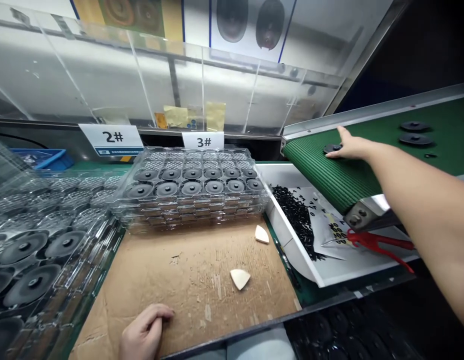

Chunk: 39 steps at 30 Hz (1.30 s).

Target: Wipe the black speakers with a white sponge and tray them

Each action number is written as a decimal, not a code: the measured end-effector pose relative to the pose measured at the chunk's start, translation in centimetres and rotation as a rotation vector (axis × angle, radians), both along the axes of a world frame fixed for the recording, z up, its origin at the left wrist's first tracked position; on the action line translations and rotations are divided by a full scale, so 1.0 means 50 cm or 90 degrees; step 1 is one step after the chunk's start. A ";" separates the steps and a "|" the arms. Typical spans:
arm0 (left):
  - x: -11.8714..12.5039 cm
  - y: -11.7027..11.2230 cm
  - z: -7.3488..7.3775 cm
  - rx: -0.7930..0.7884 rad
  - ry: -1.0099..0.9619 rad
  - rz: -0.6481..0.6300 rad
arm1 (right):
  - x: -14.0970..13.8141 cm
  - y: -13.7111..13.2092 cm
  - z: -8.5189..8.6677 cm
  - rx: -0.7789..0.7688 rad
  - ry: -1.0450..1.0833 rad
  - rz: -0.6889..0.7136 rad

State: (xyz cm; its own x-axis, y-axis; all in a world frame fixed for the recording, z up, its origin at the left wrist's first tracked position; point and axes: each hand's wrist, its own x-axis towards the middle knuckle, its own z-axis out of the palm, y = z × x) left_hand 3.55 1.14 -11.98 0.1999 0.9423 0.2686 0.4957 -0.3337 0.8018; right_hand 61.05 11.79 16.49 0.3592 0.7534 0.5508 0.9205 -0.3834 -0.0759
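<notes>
Green ribbed conveyor belt slopes down at the right; the right hand lies over its lower end, open and flat, and its fingertips touch a black round disc; two more discs sit higher on the belt, well apart from the hand. The left hand rests on a cardboard sheet at the near edge, fingers loosely curled, gripping nothing; it is far from the disc at the right hand. Beyond the cardboard stands a stack of clear plastic trays; the top tray holds two rows of black discs in its pockets. Another stack of clear trays lies at the left, with more black discs in its pockets. A white bin sits just below the belt's end; it holds a heap of small black pieces and a pair of red scissors. Two pale wedge scraps lie on the cardboard; paper labels reading 2# and 3# stand behind the trays.
</notes>
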 end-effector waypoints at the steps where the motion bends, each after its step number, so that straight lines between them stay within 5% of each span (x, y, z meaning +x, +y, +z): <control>1: 0.000 -0.002 0.000 -0.028 -0.008 0.004 | -0.005 0.003 0.005 -0.011 0.015 -0.013; 6: 0.003 0.004 0.004 -0.140 -0.032 0.025 | -0.129 -0.014 0.062 -0.002 0.007 0.006; 7: 0.004 0.005 0.006 -0.168 -0.034 0.019 | -0.172 -0.029 0.065 -0.002 -0.002 0.053; 9: 0.011 0.000 0.016 -0.231 -0.037 -0.011 | -0.270 -0.075 0.047 -0.089 -0.022 0.288; 13: 0.044 -0.056 0.058 -0.373 -0.172 -0.027 | -0.458 -0.204 -0.097 -0.306 0.050 0.523; 15: 0.069 -0.091 0.085 -0.365 -0.292 -0.036 | -0.527 -0.268 -0.199 -0.457 0.275 0.590; 19: 0.111 -0.131 0.106 -0.175 -0.167 -0.216 | -0.619 -0.363 -0.368 -0.490 0.918 0.481; 21: 0.122 -0.136 0.094 -0.093 -0.104 -0.284 | -0.653 -0.393 -0.413 -0.446 1.151 0.454; 24: 0.130 -0.142 0.076 -0.078 -0.101 -0.308 | -0.691 -0.421 -0.435 -0.395 1.270 0.421; 28: 0.138 -0.154 0.093 -0.241 -0.178 -0.187 | -0.700 -0.427 -0.434 -0.420 1.148 0.409; 31: 0.136 -0.147 0.121 -0.410 -0.337 -0.080 | -0.673 -0.412 -0.450 -0.364 0.805 0.414; 35: 0.112 -0.114 0.140 -0.697 -0.711 0.018 | -0.624 -0.377 -0.504 -0.216 0.365 0.262; 39: 0.085 -0.093 0.140 -0.766 -0.910 0.081 | -0.597 -0.347 -0.553 -0.196 0.344 0.250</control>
